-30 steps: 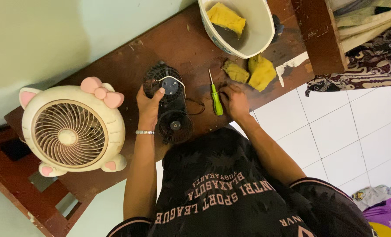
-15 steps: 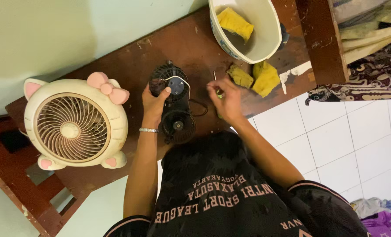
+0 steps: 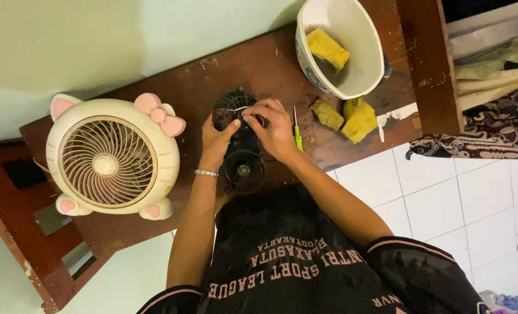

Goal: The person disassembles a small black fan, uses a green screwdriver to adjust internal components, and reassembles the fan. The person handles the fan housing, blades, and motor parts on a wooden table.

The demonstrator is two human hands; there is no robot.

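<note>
Since a second ago, the right hand point(image 3: 273, 131) has been moved off the green screwdriver point(image 3: 297, 135); the black motor point(image 3: 239, 139) is gripped by both it and the left hand point(image 3: 217, 142).

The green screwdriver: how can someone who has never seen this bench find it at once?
Look at the brown wooden bench, under the white bowl. The screwdriver lies between the right hand and two yellow sponges. It is the only thin, bright green thing there.
</note>
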